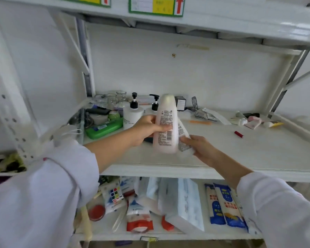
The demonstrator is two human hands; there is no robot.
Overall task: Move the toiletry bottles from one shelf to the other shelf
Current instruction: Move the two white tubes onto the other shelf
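Observation:
My left hand (147, 128) grips a tall pale pink bottle (166, 111) around its middle, holding it upright over the front of the middle shelf (240, 158). My right hand (199, 146) holds a second, white bottle (183, 136) that leans behind and to the right of the pink one, mostly hidden by it. Two white pump bottles with black pumps (132, 113) (155, 104) stand further back on the same shelf, behind my left hand.
Left back of the middle shelf holds glass jars (116, 99), a green case (105, 128) and brushes. Small tubes (252, 122), a red cap (238, 134) and packets lie at right. The lower shelf (132, 233) is crowded with packaged goods. A labelled shelf (222, 17) hangs overhead.

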